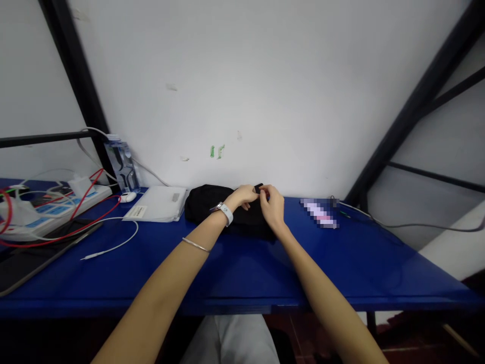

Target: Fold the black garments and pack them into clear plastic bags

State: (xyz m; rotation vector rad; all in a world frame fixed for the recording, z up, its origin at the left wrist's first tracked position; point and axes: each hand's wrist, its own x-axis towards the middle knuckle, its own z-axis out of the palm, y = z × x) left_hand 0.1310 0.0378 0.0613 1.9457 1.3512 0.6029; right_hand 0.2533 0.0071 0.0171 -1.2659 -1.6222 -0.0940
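A soft black fabric bundle [206,198], perhaps a bag or folded garment, lies on the blue desk [242,268] near the wall. Over its right part, my left hand [245,194] is closed, with thumb and fingertips pinched at the bundle's upper edge. A pale-banded watch [226,212] and a thin bangle [196,244] are on that arm. Close beside it, my right hand [273,205] pinches the same edge, fingers bent and closed on a bit of black fabric. The fingertips of the two hands almost meet, and the exact part they grip is too small to make out.
Left of the bundle lie white flat packets [159,203] and a white earbud case [128,197]. A clear bottle [123,164] stands behind them. Power strips [56,210], cables and a dark tablet [45,258] fill the far left. A blurred phone-like object [320,213] lies to the right.
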